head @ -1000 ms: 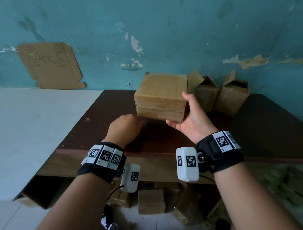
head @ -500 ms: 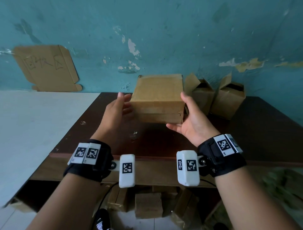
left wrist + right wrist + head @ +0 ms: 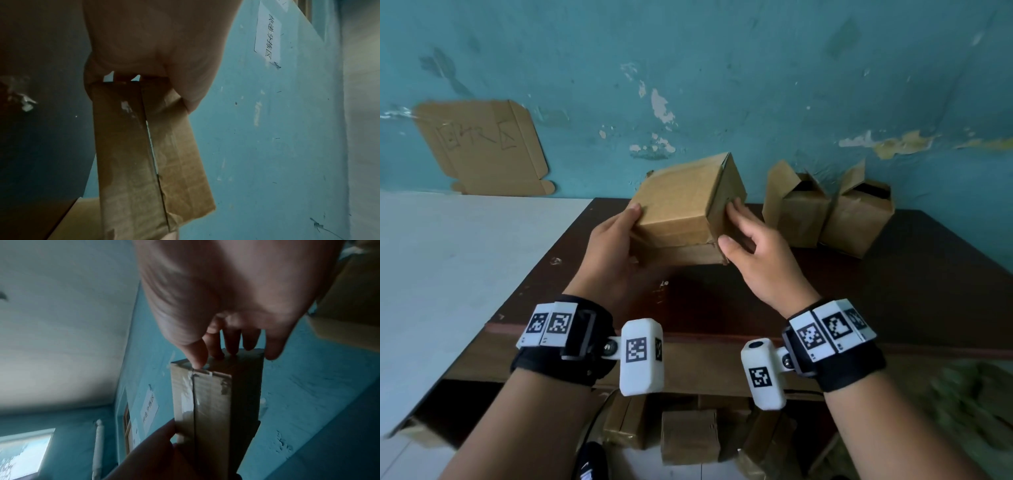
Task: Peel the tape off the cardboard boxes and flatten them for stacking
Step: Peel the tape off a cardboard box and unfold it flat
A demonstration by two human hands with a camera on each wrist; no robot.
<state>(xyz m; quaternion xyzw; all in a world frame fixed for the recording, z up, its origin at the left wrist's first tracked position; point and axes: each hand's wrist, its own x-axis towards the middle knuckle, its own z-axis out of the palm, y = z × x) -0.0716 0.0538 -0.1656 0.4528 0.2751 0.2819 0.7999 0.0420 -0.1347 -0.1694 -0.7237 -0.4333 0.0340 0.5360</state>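
A closed brown cardboard box (image 3: 678, 202) hangs tilted above the dark table (image 3: 825, 291), one corner pointing toward me. My left hand (image 3: 625, 228) grips its left side, thumb on the top face, the other fingers hidden behind. My right hand (image 3: 739, 229) lies against the right face with its fingers nearly straight. In the right wrist view the fingertips (image 3: 232, 350) touch the box end and the thumb tip sits at the seam's end. Shiny clear tape (image 3: 189, 395) runs along the flap seam of the box (image 3: 211, 402). The left wrist view shows the same seam on the box (image 3: 133, 154) below my left hand (image 3: 144, 48).
Two cardboard boxes with raised flaps (image 3: 796, 212) (image 3: 856, 219) stand at the table's back right against the teal wall. A flattened cardboard sheet (image 3: 482, 150) leans on the wall at the left, above a white surface (image 3: 448, 257). Several more boxes (image 3: 688, 435) sit under the table.
My left hand rose from a fist on the table to grip the box's left side. The box lifted and turned, now tilted. My right hand shifted onto its right face.
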